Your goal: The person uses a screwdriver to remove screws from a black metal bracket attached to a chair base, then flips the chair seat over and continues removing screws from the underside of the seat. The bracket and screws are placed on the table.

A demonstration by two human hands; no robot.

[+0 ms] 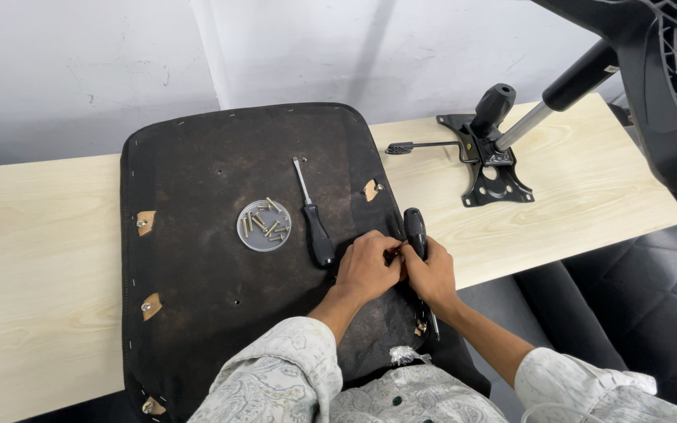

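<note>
Right hand (432, 274) is wrapped around a black-handled screwdriver (415, 229), handle sticking up past the knuckles, steel shaft pointing down toward the person and showing again below the wrist near the seat's front edge. Fingers closed on the handle. Left hand (366, 266) sits just beside it, touching the right, fingers curled and pinched at the same spot; whether they hold a screw is hidden.

Both hands work at the right edge of an upturned office chair seat, a rounded slab with black fuzzy fabric underside (205, 235), lying flat on the pale wood-grain worktop (33, 258) and overhanging its near edge.

Handling judgement: the screwdriver is light and rigid, its moulded handle is the place to take hold, and the bare shaft looks slick. The seat looks bulky and fairly stiff with soft, grippy cloth; best held by its rim.

On the seat: a second black-handled screwdriver with bare steel shaft (313, 215) lies loose, just right of a clear round plastic lid holding small brass-coloured screws (264, 225). The screws are small and would roll easily. Tan patches with metal inserts (146, 222) show along the fabric's edges.

Well apart, on the worktop's far right, a black stamped-steel tilt mechanism plate (489, 168) with knob and lever; a chrome gas cylinder (526, 125) slants into it from a black plastic chair base (667, 70).
</note>
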